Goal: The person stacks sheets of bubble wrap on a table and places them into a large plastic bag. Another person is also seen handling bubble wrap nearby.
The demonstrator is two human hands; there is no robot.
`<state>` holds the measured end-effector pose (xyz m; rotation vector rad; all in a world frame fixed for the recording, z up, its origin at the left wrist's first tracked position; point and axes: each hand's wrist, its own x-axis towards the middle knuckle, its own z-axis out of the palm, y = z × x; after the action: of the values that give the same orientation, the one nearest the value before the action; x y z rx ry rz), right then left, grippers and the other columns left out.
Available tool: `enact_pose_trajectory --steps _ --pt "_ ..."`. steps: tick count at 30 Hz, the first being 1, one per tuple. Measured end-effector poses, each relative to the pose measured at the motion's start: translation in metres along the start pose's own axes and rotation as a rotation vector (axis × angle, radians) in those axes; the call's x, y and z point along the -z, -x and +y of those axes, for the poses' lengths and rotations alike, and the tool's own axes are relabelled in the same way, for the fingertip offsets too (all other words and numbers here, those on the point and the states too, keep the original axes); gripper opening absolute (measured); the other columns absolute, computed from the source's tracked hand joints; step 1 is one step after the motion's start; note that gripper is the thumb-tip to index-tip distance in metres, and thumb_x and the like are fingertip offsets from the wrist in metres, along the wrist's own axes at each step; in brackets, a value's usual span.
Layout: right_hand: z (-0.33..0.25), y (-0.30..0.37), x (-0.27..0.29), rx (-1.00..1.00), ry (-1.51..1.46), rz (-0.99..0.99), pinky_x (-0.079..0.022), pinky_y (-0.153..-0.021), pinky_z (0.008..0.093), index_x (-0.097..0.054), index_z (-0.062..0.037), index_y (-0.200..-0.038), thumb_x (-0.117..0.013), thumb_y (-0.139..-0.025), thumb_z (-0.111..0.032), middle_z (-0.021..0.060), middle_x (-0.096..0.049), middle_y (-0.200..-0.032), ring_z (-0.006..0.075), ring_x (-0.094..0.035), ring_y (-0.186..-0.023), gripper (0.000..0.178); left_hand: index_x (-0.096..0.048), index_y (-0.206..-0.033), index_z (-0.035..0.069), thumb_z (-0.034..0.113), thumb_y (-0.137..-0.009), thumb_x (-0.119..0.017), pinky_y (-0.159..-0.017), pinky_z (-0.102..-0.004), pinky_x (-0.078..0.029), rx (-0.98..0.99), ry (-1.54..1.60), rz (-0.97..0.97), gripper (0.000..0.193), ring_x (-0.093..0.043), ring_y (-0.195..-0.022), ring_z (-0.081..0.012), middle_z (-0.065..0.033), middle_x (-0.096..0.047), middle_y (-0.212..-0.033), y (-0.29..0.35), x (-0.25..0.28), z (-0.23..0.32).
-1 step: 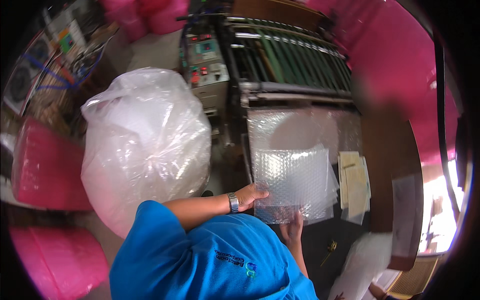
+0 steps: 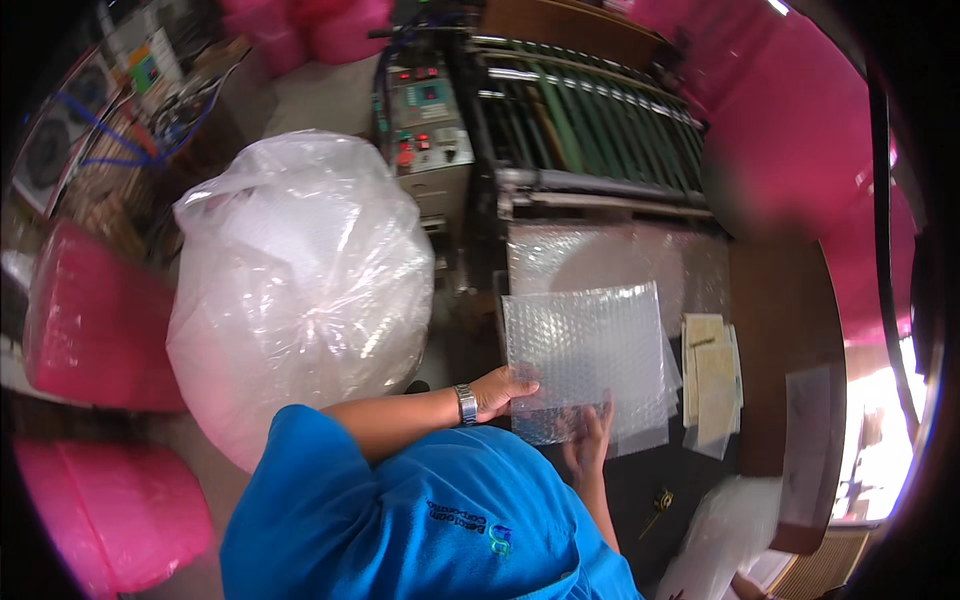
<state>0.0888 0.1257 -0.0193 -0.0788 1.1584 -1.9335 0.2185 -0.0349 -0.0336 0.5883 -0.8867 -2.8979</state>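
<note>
Person in blue shirt point(image 2: 420, 545), metal watch point(image 2: 466, 404) on left wrist. Left hand point(image 2: 505, 392) pinches left edge of clear bubble-wrap sheet point(image 2: 585, 335), thumb on top. Right hand point(image 2: 590, 440) at the sheet's lower edge, fingers a bit apart, some showing through clear plastic; can't tell if it grips. Sheet is just ahead of the shirt, over dark tabletop point(image 2: 628, 500), overlapping more clear sheets point(image 2: 640, 438) fanned out right. Small gold-coloured tool point(image 2: 663, 499) on tabletop, lower right; beige papers point(image 2: 712, 375) right of the sheets. Big bulging clear bag point(image 2: 300, 300) on left, pink bundles point(image 2: 120, 510) further left. Far end: control box point(image 2: 428, 115) with red lights, next to machine point(image 2: 590, 125) with green strips.
</note>
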Motion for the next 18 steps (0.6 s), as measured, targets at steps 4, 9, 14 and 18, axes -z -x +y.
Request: enact_pose_trajectory --steps 4,9,14,18 --pt "-0.009 -0.053 -0.089 0.16 0.325 -0.035 -0.045 -0.045 0.0256 -0.029 -0.0135 -0.127 -0.046 -0.077 -0.002 0.0015 -0.051 -0.073 0.009 -0.046 -0.052 0.054 -0.042 -0.113 0.007 0.026 -0.071 -0.067 -0.082 -0.0352 -0.04 -0.362 -0.562 0.393 0.052 -0.046 -0.1 -0.0191 -0.009 -0.045 -0.11 0.056 0.014 0.063" --pt "-0.026 -0.088 -0.189 0.24 0.335 -0.298 -0.047 -0.049 0.0262 -0.028 -0.0128 -0.126 -0.045 -0.077 0.0 0.0053 -0.054 -0.088 0.0123 -0.051 -0.06 0.054 -0.033 -0.115 0.001 0.01 -0.067 -0.065 -0.093 -0.0442 -0.024 -1.414 -1.516 1.535 0.058 -0.031 -0.112 -0.0315 -0.016 -0.035 -0.116 0.184 0.024 0.156" --pt "0.028 -0.101 -0.293 0.2 0.145 -0.587 -0.047 -0.063 0.033 -0.032 -0.0102 -0.123 -0.046 -0.077 0.004 0.0115 -0.05 -0.101 0.021 -0.054 -0.078 0.051 -0.033 -0.117 0.001 0.014 -0.066 -0.069 -0.084 -0.036 -0.034 -1.553 -0.656 1.682 0.064 -0.04 -0.101 -0.0243 -0.0159 -0.04 -0.108 0.234 0.078 0.217" --pt "0.099 -0.095 -0.338 0.031 0.365 -0.964 -0.048 -0.062 0.0321 -0.038 -0.0094 -0.118 -0.039 -0.077 0.011 0.009 -0.05 -0.101 0.0207 -0.055 -0.078 0.047 -0.031 -0.125 0.0 0.02 -0.08 -0.056 -0.049 -0.0189 -0.036 -1.21 -0.051 1.111 0.055 -0.043 -0.056 -0.0059 0.0017 -0.046 -0.07 0.272 0.11 0.221"
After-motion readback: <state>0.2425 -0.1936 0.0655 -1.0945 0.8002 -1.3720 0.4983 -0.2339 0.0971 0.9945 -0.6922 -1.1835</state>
